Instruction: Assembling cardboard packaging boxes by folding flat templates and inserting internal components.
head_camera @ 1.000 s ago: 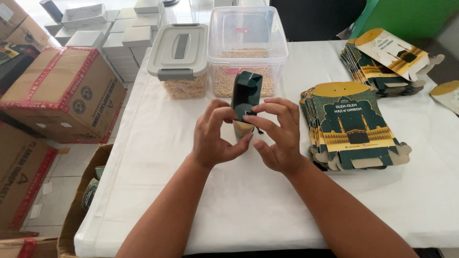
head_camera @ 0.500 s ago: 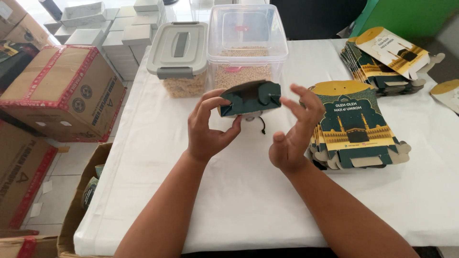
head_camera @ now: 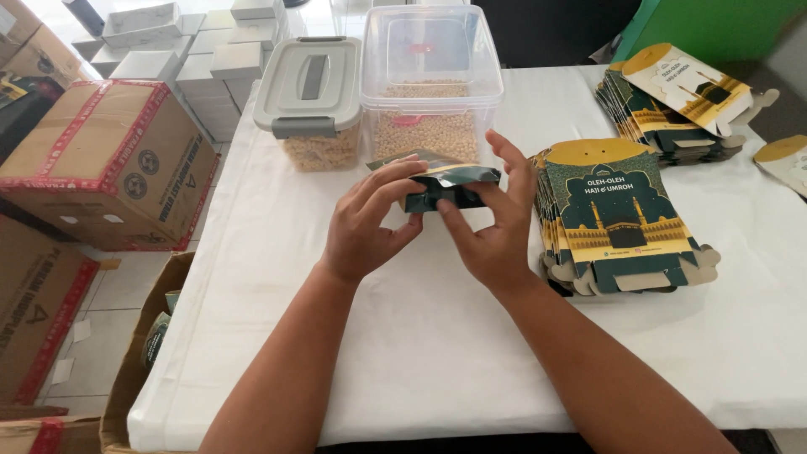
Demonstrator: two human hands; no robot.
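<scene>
— Above the white-clothed table (head_camera: 437,353), nearest the camera, what are the hands doing?

— Both grip a small dark green and gold carton (head_camera: 444,187), half folded. The left hand (head_camera: 366,223) pinches its left end from above; the right hand (head_camera: 496,223) holds the right end, fingers spread behind it.

— How does it lie?

— Long axis left to right, held between the hands, clear of the cloth. Neither hand is nearer.

— Around the carton?

— Just right of it, a stack of flat printed carton blanks (head_camera: 622,219). Beyond it, a clear tub of pale nuts (head_camera: 430,84), and left of that a grey-lidded container (head_camera: 309,101). Another stack of blanks (head_camera: 672,105) lies far right.
</scene>
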